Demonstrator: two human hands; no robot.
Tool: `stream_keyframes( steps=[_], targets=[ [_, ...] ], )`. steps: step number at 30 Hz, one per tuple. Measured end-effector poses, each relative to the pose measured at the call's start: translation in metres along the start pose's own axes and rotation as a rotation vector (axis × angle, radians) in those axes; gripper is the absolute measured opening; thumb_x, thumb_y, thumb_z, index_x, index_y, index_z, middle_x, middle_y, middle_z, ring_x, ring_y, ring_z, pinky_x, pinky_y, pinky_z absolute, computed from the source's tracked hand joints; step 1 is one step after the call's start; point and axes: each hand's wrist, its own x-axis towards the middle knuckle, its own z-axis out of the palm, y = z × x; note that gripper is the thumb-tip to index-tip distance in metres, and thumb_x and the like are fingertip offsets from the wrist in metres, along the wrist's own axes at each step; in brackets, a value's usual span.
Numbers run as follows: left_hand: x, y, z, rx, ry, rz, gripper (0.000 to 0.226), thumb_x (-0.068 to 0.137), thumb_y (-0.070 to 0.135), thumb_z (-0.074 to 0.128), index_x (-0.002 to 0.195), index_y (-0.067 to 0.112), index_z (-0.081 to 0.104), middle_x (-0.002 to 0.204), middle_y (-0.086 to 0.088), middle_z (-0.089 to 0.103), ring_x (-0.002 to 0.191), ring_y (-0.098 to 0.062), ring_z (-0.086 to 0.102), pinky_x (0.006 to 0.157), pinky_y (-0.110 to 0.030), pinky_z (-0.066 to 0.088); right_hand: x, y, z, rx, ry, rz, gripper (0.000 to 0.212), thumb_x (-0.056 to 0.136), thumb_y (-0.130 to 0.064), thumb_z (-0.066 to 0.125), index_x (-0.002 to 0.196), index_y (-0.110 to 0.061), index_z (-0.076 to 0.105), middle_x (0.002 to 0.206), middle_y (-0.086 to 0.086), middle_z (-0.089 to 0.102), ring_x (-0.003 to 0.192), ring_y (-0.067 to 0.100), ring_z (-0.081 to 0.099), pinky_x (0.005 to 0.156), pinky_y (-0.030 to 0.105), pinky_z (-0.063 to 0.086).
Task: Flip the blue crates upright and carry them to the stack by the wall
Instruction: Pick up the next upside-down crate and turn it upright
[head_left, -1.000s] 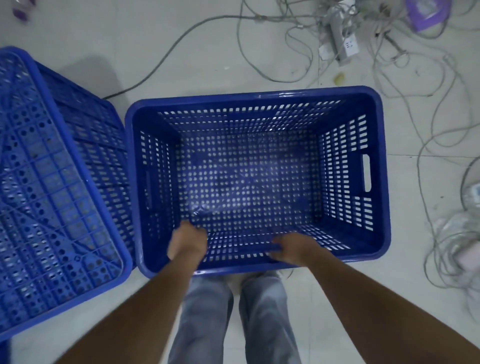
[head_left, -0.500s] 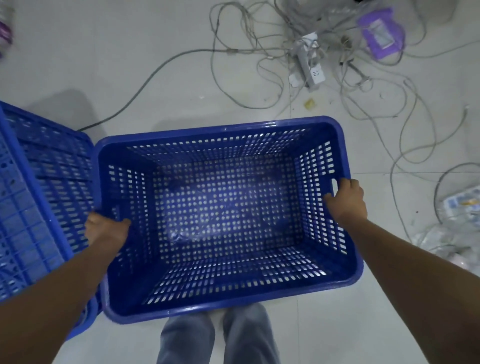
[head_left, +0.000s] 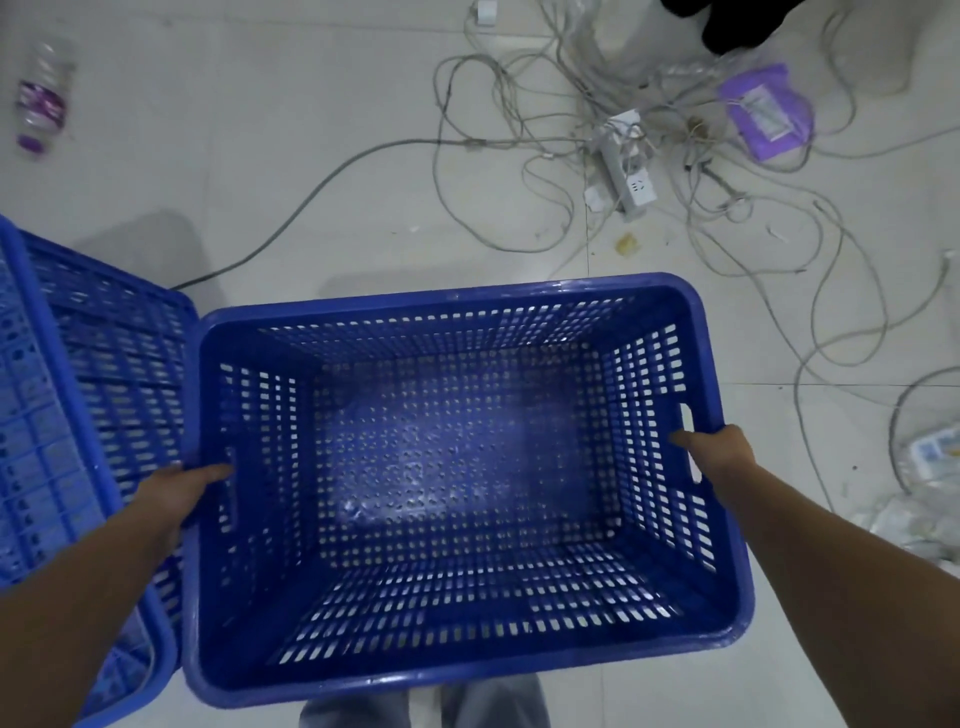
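blue crate (head_left: 457, 467) upright, open side up, above the floor before our legs. our left hand (head_left: 174, 491) and right hand (head_left: 719, 454) grip its end handle slots, fingers curled through. overturned crate (head_left: 78, 415) touches its left side. power strip (head_left: 626, 171), bottle (head_left: 41, 98): no writing legible.

blue crate (head_left: 457, 467): moulded plastic, perforated walls and base, smooth rim with a glossy sheen between the fingers (head_left: 685, 441) | second crate (head_left: 78, 415): same perforated blue plastic, ribbed grid underside, just beside the left fingers | floor (head_left: 311, 130): pale smooth tile, matt | cables (head_left: 519, 156): grey plastic-sheathed, beyond the fingers | bottle (head_left: 41, 93): clear plastic, purple label
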Motion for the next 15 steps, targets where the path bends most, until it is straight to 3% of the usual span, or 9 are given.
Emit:
stream_keyframes(
  steps=[3,5,8,10,12,15],
  targets=[
    [-0.006,-0.002,-0.016,-0.023,-0.015,0.013,0.058,0.079,0.021,0.075,0.125,-0.006,0.054,0.127,-0.022,0.06,0.108,-0.044,0.06,0.096,-0.06,0.047,-0.016,0.005,-0.022,-0.046,0.06,-0.013,0.05,0.082,-0.016,0.068,0.124,0.005,0.05,0.098,0.019,0.057,0.083,0.035,0.055,0.079,0.045,0.051],
    [-0.028,0.008,-0.028,-0.071,-0.053,0.015,0.04,0.076,0.02,0.077,0.103,-0.006,0.062,0.114,-0.02,0.066,0.095,-0.04,0.064,0.088,-0.06,0.051,-0.029,0.005,-0.047,-0.058,0.116,-0.025,0.042,0.081,-0.014,0.067,0.117,0.005,0.056,0.09,0.02,0.058,0.079,0.035,0.056,0.073,0.041,0.049],
    [-0.073,0.033,-0.052,-0.123,-0.147,0.087,0.022,0.082,0.014,0.072,0.088,-0.003,0.059,0.084,-0.018,0.065,0.069,-0.033,0.06,0.057,-0.046,0.06,-0.059,-0.002,-0.096,-0.081,0.172,-0.054,0.034,0.081,-0.017,0.065,0.106,0.005,0.061,0.081,0.018,0.061,0.069,0.033,0.057,0.064,0.035,0.046],
    [-0.105,0.052,-0.074,-0.106,-0.238,0.141,0.022,0.086,0.014,0.066,0.077,-0.003,0.056,0.054,-0.017,0.059,0.049,-0.029,0.056,0.04,-0.034,0.054,-0.087,-0.012,-0.13,-0.106,0.196,-0.091,0.031,0.08,-0.019,0.065,0.1,0.004,0.062,0.076,0.016,0.062,0.064,0.031,0.057,0.061,0.035,0.047],
    [-0.136,0.074,-0.104,-0.062,-0.294,0.211,0.033,0.092,0.018,0.059,0.065,0.001,0.049,0.041,-0.014,0.047,0.032,-0.024,0.046,0.039,-0.028,0.046,-0.124,-0.025,-0.165,-0.141,0.227,-0.122,0.026,0.08,-0.021,0.065,0.094,0.001,0.061,0.069,0.012,0.06,0.062,0.03,0.056,0.06,0.034,0.047],
    [-0.188,0.109,-0.157,0.007,-0.309,0.349,0.038,0.097,0.016,0.05,0.061,0.004,0.044,0.041,-0.012,0.04,0.034,-0.025,0.039,0.043,-0.033,0.043,-0.186,-0.05,-0.218,-0.152,0.285,-0.191,0.021,0.08,-0.021,0.064,0.092,-0.004,0.06,0.067,0.008,0.057,0.061,0.027,0.056,0.056,0.03,0.043]
  ],
)
